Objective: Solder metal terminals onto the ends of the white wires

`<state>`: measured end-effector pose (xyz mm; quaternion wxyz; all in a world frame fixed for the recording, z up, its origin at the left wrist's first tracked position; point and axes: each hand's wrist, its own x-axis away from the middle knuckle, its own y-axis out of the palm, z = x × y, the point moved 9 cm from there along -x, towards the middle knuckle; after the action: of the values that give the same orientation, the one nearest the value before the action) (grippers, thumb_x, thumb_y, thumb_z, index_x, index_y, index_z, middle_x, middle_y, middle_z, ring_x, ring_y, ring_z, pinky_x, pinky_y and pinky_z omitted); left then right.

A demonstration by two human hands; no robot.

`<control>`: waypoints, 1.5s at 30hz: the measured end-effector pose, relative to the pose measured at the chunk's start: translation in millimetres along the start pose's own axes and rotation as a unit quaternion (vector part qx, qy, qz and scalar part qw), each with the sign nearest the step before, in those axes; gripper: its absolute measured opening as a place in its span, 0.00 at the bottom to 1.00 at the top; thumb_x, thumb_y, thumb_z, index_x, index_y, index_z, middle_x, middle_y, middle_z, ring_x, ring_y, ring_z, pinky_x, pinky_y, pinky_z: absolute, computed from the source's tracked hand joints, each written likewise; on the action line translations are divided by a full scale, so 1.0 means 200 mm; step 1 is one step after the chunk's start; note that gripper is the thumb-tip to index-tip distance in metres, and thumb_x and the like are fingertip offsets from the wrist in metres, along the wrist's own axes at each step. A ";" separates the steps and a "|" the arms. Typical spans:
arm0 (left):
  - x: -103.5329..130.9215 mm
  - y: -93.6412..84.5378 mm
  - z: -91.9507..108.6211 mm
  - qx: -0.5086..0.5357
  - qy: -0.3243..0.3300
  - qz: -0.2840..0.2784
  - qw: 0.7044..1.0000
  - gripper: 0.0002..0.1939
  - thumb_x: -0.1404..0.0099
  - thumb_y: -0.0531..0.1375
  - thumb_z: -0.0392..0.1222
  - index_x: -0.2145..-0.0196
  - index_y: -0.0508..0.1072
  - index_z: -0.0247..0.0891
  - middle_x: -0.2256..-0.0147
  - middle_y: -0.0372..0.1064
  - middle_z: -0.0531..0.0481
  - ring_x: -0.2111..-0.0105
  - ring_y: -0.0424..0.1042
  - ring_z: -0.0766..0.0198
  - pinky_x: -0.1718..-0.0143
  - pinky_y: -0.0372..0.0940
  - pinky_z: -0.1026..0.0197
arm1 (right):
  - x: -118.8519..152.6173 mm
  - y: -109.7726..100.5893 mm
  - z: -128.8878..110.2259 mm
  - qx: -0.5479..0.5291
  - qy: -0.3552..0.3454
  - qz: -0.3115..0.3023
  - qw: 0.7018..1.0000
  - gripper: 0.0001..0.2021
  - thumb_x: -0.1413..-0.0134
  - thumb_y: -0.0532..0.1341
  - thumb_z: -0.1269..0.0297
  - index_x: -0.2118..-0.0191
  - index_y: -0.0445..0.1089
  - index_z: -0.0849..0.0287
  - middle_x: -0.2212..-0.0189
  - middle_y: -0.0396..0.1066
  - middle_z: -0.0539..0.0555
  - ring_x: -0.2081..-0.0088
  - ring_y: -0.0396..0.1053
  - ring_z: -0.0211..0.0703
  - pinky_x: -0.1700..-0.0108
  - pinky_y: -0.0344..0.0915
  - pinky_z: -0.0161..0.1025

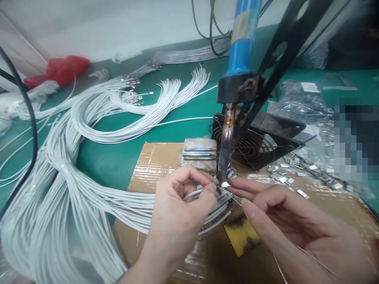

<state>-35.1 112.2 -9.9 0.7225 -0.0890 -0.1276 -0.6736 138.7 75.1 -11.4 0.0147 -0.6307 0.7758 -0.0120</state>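
Under the dark tip of a blue-handled soldering iron, my left hand pinches the end of a white cable. A small shiny metal piece sits at the iron's tip, between my two hands. My right hand has its thumb and fingers around a thin solder wire, which runs back beneath the palm. White cables pass behind my left hand, and their ends fan out below the iron on the brown cardboard.
A block with metal rods stands behind my left hand. Beside the iron is a black fan. Small metal pieces lie at right. A yellow sponge rests in front. Bundled white cables cover the left side.
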 end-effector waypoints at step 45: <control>0.02 0.00 0.01 0.009 0.000 -0.003 1.000 0.07 0.45 0.69 0.30 0.76 0.75 0.36 0.71 0.78 0.53 0.73 0.71 0.70 0.72 0.64 0.72 | 0.00 -0.01 -0.02 0.053 -0.017 0.042 0.998 0.13 0.44 0.72 0.59 0.76 0.74 0.54 0.58 0.84 0.54 0.61 0.84 0.47 0.53 0.79 0.32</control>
<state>-34.4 109.8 -7.6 0.7212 -0.0818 -0.1336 -0.6748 141.2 73.8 -6.3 0.0614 -0.5963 0.7993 -0.0417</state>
